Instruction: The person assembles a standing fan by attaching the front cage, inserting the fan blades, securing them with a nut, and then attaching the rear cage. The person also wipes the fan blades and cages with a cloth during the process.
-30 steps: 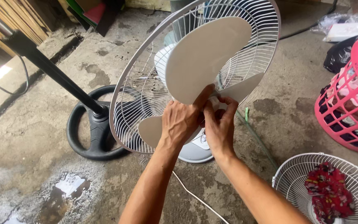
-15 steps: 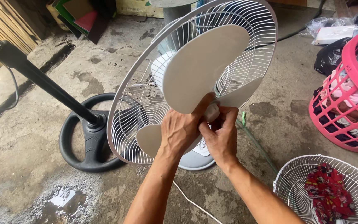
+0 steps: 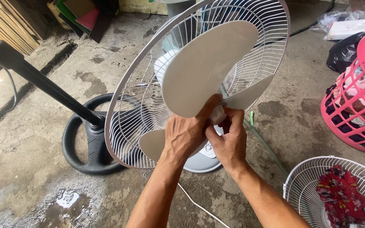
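My fingers on both hands clamp the fan hub, left hand bracing the blade, right hand pinching.

A black stand base lies left of the hands. A basket sits right, with a cloth in the loose grille nearer.

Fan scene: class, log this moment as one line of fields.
left hand: grips fan blade | right hand: on hub | rear grille: mounted | front grille: on floor, holds cloth
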